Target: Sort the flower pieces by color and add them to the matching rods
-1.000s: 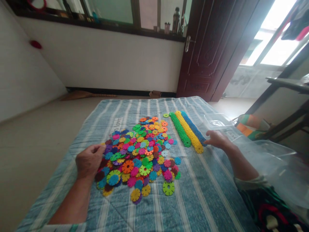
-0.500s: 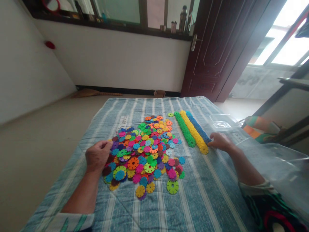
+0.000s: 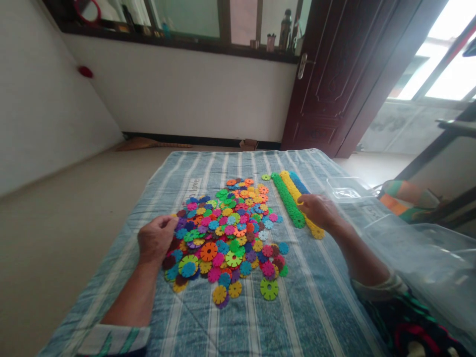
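A heap of flower-shaped plastic discs [image 3: 223,233] in many colours lies on the striped cloth. At its left edge is my left hand [image 3: 158,238], thumb and fingers pinched together; whatever is between them is hidden. To the right of the heap run three rows of overlapping discs: a green row [image 3: 288,201], a yellow row [image 3: 317,230] and a blue row [image 3: 298,182]. My right hand [image 3: 320,210] is closed over the yellow and blue rows and covers the blue row's near part. I cannot make out anything in its fingers.
Beyond the green row sits a single lime disc [image 3: 265,177]. A clear plastic lid or tray [image 3: 349,190] and a larger clear plastic container [image 3: 420,248] lie on the right. The blue striped cloth [image 3: 308,307] covers the surface. A brown door [image 3: 327,84] stands behind.
My right hand has moved left from the near end of the blue row to over the yellow row. My left hand keeps its place by the heap. The view has shifted slightly.
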The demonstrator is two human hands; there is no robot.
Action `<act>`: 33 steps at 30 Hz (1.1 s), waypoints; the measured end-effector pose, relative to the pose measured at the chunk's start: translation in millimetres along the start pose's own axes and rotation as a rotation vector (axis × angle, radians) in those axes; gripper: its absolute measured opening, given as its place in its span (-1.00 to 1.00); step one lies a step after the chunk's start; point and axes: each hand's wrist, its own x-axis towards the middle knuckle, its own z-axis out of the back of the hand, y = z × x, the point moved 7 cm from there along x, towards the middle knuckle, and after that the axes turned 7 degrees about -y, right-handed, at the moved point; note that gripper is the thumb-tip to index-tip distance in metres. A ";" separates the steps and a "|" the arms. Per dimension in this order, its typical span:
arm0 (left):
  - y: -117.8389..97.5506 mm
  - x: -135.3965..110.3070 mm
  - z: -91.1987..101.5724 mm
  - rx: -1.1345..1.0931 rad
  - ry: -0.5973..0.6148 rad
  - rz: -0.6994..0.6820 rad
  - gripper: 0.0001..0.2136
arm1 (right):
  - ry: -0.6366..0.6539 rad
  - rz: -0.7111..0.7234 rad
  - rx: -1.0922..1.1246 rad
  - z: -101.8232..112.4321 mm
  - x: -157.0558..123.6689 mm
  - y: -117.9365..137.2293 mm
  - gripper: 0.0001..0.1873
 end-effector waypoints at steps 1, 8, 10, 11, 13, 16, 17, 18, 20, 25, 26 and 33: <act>0.2 -0.2 -0.1 0.001 -0.001 -0.010 -0.78 | -0.004 0.081 0.043 -3.0 4.7 17.8 -0.79; 3.1 1.0 -1.4 0.008 0.017 -0.031 -0.73 | 0.088 0.448 0.077 -41.7 37.6 111.6 -0.86; 3.9 0.8 -1.5 0.006 0.014 -0.035 -0.72 | 0.115 0.456 0.044 -53.3 44.4 121.5 -0.87; 4.2 0.6 -1.6 0.004 0.012 -0.037 -0.72 | 0.130 0.453 0.031 -58.8 46.6 124.0 -0.86; 4.7 0.2 -2.1 0.004 0.008 -0.041 -0.72 | 0.167 0.443 0.013 -68.9 49.0 125.5 -0.86; 5.0 0.2 -2.5 0.009 0.006 -0.041 -0.72 | 0.165 0.413 0.062 -75.8 51.0 123.2 -0.84; 5.1 0.4 -2.6 0.011 0.008 -0.040 -0.73 | 0.144 0.404 0.090 -75.8 51.5 122.1 -0.83; 5.2 0.7 -2.7 0.013 0.010 -0.037 -0.74 | 0.115 0.398 0.121 -75.0 51.8 121.3 -0.81; 5.5 1.3 -2.8 0.013 0.015 -0.031 -0.75 | 0.069 0.398 0.177 -73.3 51.1 120.9 -0.79; 4.5 2.5 -2.1 0.002 0.018 -0.015 -0.75 | 0.047 0.423 0.347 -66.3 44.8 123.4 -0.78; 3.9 2.9 -1.8 -0.002 0.019 -0.009 -0.76 | 0.036 0.423 0.403 -61.3 43.5 122.1 -0.77; 7.2 9.7 -2.9 -0.012 0.017 0.050 -0.80 | -0.099 0.315 0.544 3.1 31.1 49.0 -0.87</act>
